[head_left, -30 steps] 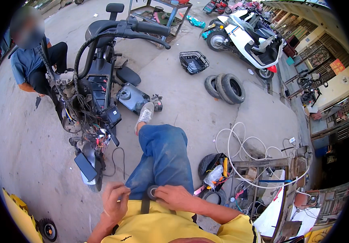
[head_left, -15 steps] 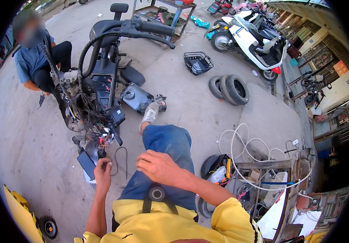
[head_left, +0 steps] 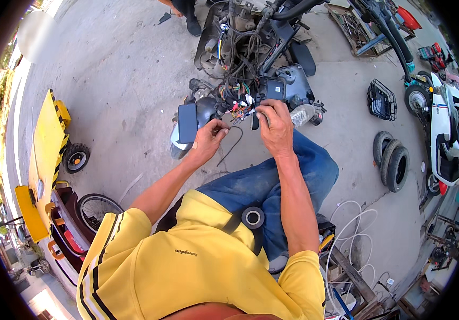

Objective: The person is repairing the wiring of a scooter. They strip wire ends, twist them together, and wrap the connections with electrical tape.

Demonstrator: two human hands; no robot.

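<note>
In front of me stands a stripped electric scooter, its front full of tangled black cables (head_left: 240, 56). Coloured wires with small connectors (head_left: 238, 109) hang at its lower end. My left hand (head_left: 209, 141) is closed in a pinch on a thin black cable (head_left: 238, 140), which curves down toward the ground. My right hand (head_left: 276, 128) is closed too, fingertips at the right edge of the connectors; what they hold is too small to make out. Left of my left hand, a dark flat rectangular thing like a phone (head_left: 188, 122) rests on a pale rounded part.
A black box (head_left: 274, 88) and a grey plastic cover (head_left: 295, 82) are beyond my right hand. To the right are a black basket (head_left: 382, 100), stacked tyres (head_left: 394, 162) and a white scooter (head_left: 447, 144). A yellow cart (head_left: 48, 154) stands left. Another person's leg shows at the top.
My view has swung left, toward the wires. My right hand has moved from above my thigh to the connectors, its fingers closing. My left hand still pinches near the wires.
</note>
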